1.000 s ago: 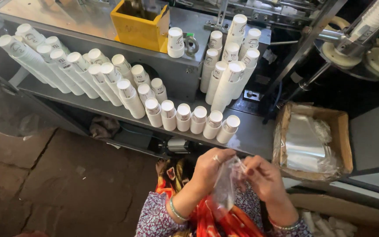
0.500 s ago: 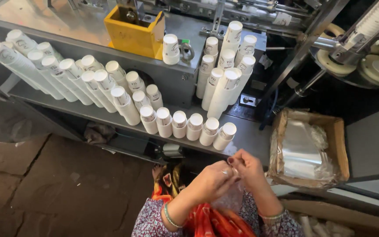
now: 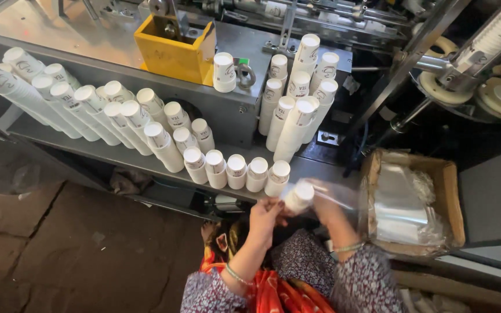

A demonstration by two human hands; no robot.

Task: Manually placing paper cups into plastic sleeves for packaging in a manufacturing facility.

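Both hands are raised at the front edge of a grey metal shelf (image 3: 117,156). My left hand (image 3: 265,217) grips the lower part of a white stack of paper cups (image 3: 298,197). My right hand (image 3: 327,203), blurred by motion, holds a clear plastic bag (image 3: 334,192) that lies over the top of that stack. Just above the hands, several more white cup stacks (image 3: 236,171) lie side by side on the shelf.
Long rows of cup stacks (image 3: 59,98) fill the shelf to the left, and upright stacks (image 3: 300,98) stand at the middle. A yellow box (image 3: 172,52) sits on the grey machine top. A cardboard box of clear bags (image 3: 407,203) is at the right. Brown floor lies at the left.
My hands rose from my lap toward the shelf. The left hand took hold of a cup stack, and the clear bag was drawn over its top.
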